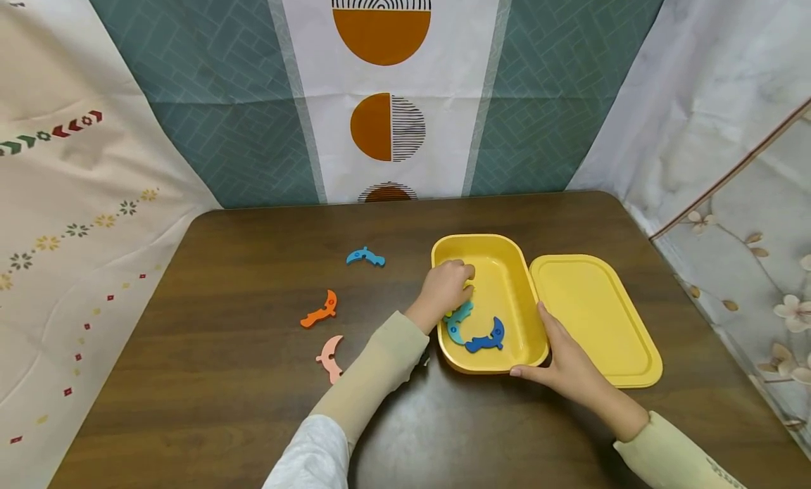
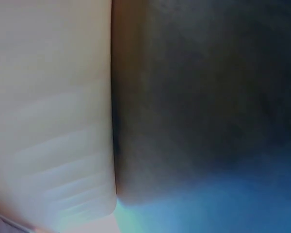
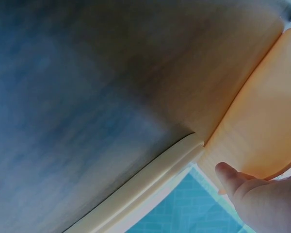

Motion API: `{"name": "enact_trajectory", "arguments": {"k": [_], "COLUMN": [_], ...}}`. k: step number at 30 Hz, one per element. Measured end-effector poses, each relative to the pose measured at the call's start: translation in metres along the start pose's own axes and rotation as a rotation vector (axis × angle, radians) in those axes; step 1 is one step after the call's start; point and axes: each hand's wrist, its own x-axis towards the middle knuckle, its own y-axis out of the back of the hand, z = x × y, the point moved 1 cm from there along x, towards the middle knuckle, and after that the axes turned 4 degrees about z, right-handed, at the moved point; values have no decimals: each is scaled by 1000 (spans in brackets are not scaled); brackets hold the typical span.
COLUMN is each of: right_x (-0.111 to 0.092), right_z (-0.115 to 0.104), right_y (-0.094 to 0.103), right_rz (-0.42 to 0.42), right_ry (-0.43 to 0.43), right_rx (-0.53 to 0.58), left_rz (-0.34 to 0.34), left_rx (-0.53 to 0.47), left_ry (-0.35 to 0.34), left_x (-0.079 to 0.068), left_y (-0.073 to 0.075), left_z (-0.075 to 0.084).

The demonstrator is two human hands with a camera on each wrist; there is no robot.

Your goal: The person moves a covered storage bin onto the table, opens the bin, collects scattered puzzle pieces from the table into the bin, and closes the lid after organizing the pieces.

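Note:
My left hand (image 1: 441, 292) reaches into the left side of a yellow plastic box (image 1: 514, 285), fingers curled around a bright yellow piece (image 1: 448, 313) that they mostly hide. Beside those fingers in the box lie a teal crescent-shaped piece (image 1: 455, 327) and a dark blue one (image 1: 486, 338). My right hand (image 1: 573, 362) holds the box's near right corner, thumb at the front wall and fingers along the right side. In the right wrist view, the thumb (image 3: 228, 177) shows close to the box wall (image 3: 262, 126). The left wrist view shows only a blurred pale surface and the dark tabletop.
On the brown table (image 1: 209, 376), left of the box, lie a light blue crescent piece (image 1: 365, 256), an orange one (image 1: 321, 309) and a pink one (image 1: 329, 359) near the left sleeve. A yellow lid (image 1: 595, 320) rests flat against the box's right side.

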Motion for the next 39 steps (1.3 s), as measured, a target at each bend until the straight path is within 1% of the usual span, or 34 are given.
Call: {"name": "enact_trajectory", "arguments": {"k": [3,7,11,13,15,18,21,28,31,34,39], "right_x": [-1,-1,-1,-1,0,1,2,1,1,2,0], "right_z": [0,0,2,2,2,0,-1,-2,-1,-1,0], "right_y": [-1,-1,0,0,0,0,1,-1,-1,0,-1], "right_rz": [1,0,-7,-12,-17,-21,-15,-10,-11,-12,-8], "right_ry": [7,7,8,11,11,4,5,13,6,6,19], "right_rx": [2,1,-6,-10,-11,-11,-8,-8,-6,-8,-1], "left_rz": [5,21,17,13,24,68,106,159,165,151,137], "left_rx": [-21,-74,-110,-128,-155,-190,-203,-182,-165,-162,-173], "left_ry": [5,-3,-11,-5,1,6,4,28,37,50,68], "left_x": [-2,-2,-3,-4,-6,-10,-15,-33,-38,-43,-53], "left_y": [0,0,1,2,4,11,22,48,57,62,65], "left_z": [0,-1,-2,-3,-5,-10,-15,-29,-33,-37,-42]}}
